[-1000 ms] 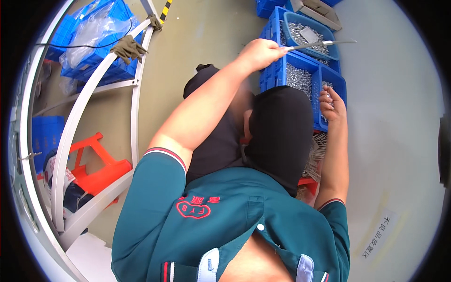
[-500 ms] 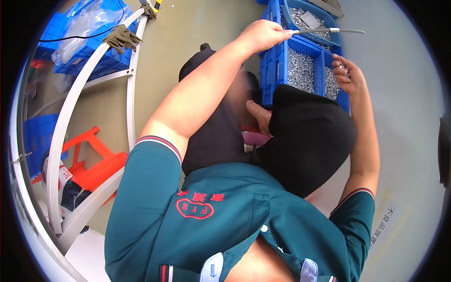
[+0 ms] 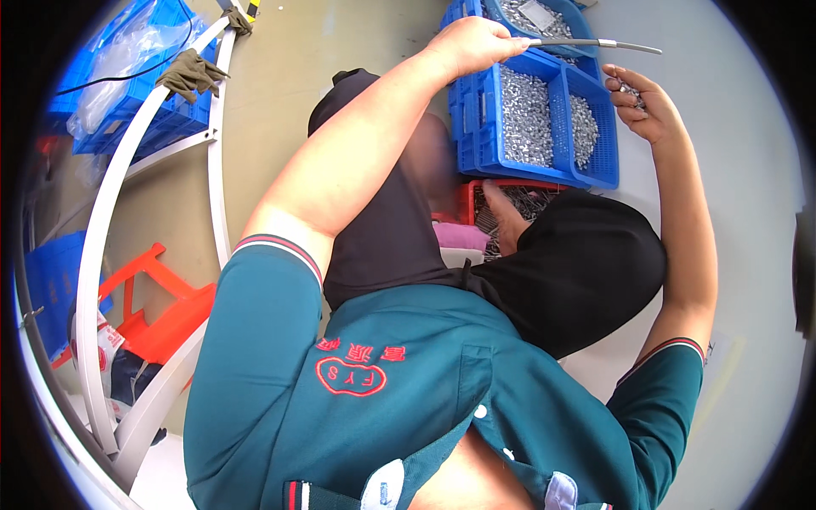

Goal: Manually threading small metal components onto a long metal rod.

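My left hand (image 3: pixel 478 44) pinches one end of a thin grey rod (image 3: pixel 568 42), perhaps a stiff cable or tube. The rod points right, and a short silvery sleeve (image 3: pixel 607 43) sits on it near the far end. Below that free end, apart from it, my right hand (image 3: pixel 643 106) is curled around several small metal pieces (image 3: pixel 630 92). Under and beside the hands stands a blue plastic crate (image 3: pixel 476 127) with small silvery metal parts (image 3: pixel 527 119) in its compartments. Behind it a blue basket (image 3: pixel 578 19) holds similar parts.
A red bin (image 3: pixel 467 204) with thin metal pieces lies by my legs, next to something pink (image 3: pixel 463 235). On the left are a white metal frame (image 3: pixel 110 229) with a cloth (image 3: pixel 189 75) tied on, blue crates (image 3: pixel 183 119) with clear plastic, and an orange-red stool (image 3: pixel 161 314).
The view has shifted, with the crate now further left and up. My right hand is a little further right and lower from the rod. More of the red bin shows.
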Tool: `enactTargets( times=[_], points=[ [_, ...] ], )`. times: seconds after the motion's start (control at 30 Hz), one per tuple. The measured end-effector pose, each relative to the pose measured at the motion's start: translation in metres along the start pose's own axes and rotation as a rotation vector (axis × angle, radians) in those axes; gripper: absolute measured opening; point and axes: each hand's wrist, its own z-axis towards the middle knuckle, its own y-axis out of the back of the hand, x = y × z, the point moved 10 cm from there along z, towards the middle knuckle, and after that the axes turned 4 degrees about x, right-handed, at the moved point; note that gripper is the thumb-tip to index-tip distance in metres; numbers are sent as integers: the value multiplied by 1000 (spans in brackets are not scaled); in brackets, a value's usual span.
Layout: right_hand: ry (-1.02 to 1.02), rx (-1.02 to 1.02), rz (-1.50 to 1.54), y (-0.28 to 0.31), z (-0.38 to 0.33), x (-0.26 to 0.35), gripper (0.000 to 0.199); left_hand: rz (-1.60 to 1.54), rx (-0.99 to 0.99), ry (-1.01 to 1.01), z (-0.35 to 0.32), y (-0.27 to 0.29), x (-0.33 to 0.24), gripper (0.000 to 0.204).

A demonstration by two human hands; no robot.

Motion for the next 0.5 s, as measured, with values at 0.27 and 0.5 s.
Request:
enactTargets(
  times=[0.27, 0.5],
  points=[
    [-53, -28, 142, 17, -20, -11, 27, -95, 146, -8, 3, -26, -5, 45],
    [11, -45, 275, 31, -14, -14, 17, -127, 193, 61, -1, -31, 3, 43]
  ],
)
